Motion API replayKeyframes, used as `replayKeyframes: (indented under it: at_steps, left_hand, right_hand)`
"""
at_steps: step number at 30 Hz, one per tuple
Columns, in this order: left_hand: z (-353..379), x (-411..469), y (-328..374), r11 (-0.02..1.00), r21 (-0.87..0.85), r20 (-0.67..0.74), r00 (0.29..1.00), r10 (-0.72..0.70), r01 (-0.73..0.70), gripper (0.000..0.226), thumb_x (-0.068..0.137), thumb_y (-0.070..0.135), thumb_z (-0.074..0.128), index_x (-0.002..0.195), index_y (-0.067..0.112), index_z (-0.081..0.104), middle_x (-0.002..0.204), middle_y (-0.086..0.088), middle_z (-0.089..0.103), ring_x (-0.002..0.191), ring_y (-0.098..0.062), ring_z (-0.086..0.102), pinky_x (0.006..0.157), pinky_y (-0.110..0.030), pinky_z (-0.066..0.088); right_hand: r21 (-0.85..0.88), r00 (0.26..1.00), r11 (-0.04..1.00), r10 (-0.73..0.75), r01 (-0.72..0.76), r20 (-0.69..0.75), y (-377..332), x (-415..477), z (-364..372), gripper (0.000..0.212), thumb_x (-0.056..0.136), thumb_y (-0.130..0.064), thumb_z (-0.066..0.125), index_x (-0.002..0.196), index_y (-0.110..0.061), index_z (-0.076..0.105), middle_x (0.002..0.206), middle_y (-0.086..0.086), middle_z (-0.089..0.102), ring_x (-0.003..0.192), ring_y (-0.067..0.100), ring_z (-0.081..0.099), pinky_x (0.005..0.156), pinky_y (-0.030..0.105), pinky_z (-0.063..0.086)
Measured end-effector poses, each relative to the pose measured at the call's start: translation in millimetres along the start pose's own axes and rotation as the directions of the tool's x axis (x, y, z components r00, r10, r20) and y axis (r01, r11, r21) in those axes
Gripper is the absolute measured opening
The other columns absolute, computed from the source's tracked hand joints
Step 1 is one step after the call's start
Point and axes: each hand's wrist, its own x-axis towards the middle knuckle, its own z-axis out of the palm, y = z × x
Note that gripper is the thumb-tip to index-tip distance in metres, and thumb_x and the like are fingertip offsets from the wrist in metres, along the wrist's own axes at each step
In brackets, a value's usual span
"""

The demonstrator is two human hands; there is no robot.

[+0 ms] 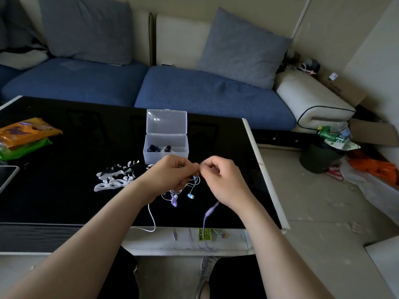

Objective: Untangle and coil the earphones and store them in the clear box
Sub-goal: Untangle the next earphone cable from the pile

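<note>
While the earphones [190, 184] dangle in a knot just above the table [64, 201] near its front edge, the left hand [172, 173] grips the bundle, fingers curled round the cords. The right hand [222, 180] pinches a strand right beside it, the two hands almost touching! A blue earbud [190, 196] and a purple earbud [174, 200] hang below, and a white cord [151, 214] trails over the front edge. Just behind the hands the clear box [166, 140] stands open, lid upright, dark earbuds inside. By the left edge, an orange packet [26, 132] lies on a green packet [23, 148].
</note>
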Motion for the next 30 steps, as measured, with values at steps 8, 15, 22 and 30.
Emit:
replayKeyframes:
  at_steps: [8,15,22,30]
  left_hand:
    - [-11,-1,-7,0.994,0.106,-0.016,1.000,-0.016,0.017,0.034,0.109,0.035,0.056,0.091,0.011,0.073,0.065,-0.003,0.057,0.063,-0.018,0.058,0.068,-0.031,0.052]
    - [-8,-2,-6,0.999,0.025,0.109,0.994,-0.030,0.027,0.029,0.112,0.017,0.050,0.103,0.005,0.074,0.084,-0.004,0.071,0.075,-0.016,0.063,0.079,-0.034,0.054]
    - [-7,-10,7,0.929,-0.369,0.264,0.958,0.109,-0.004,0.018,0.106,0.011,0.056,0.117,0.004,0.068,0.086,-0.005,0.063,0.075,-0.015,0.057,0.079,-0.030,0.049]
    - [-6,0,2,0.889,-0.446,-0.105,0.992,0.063,-0.104,0.022,0.102,-0.003,0.061,0.122,0.003,0.069,0.111,-0.011,0.080,0.079,-0.011,0.071,0.068,-0.018,0.054]
  right_hand:
    - [-0.126,0.949,0.992,-0.053,0.014,-0.312,6,6,-7,0.016,0.112,-0.023,0.048,0.108,-0.019,0.063,0.079,-0.006,0.065,0.057,0.000,0.059,0.047,0.017,0.041]
    - [-0.054,0.852,0.999,-0.027,-0.002,-0.523,3,8,-7,0.013,0.111,-0.016,0.050,0.111,-0.008,0.060,0.084,-0.006,0.061,0.067,-0.007,0.061,0.055,0.009,0.045]
    - [-0.099,0.884,0.982,0.100,-0.163,-0.456,12,11,-10,0.016,0.106,-0.016,0.060,0.104,-0.012,0.076,0.088,-0.001,0.071,0.071,-0.001,0.061,0.056,0.002,0.041]
    - [-0.215,0.981,0.971,0.133,-0.101,0.141,3,2,6,0.015,0.096,-0.027,0.070,0.084,-0.023,0.078,0.060,-0.010,0.063,0.049,0.001,0.053,0.047,0.013,0.038]
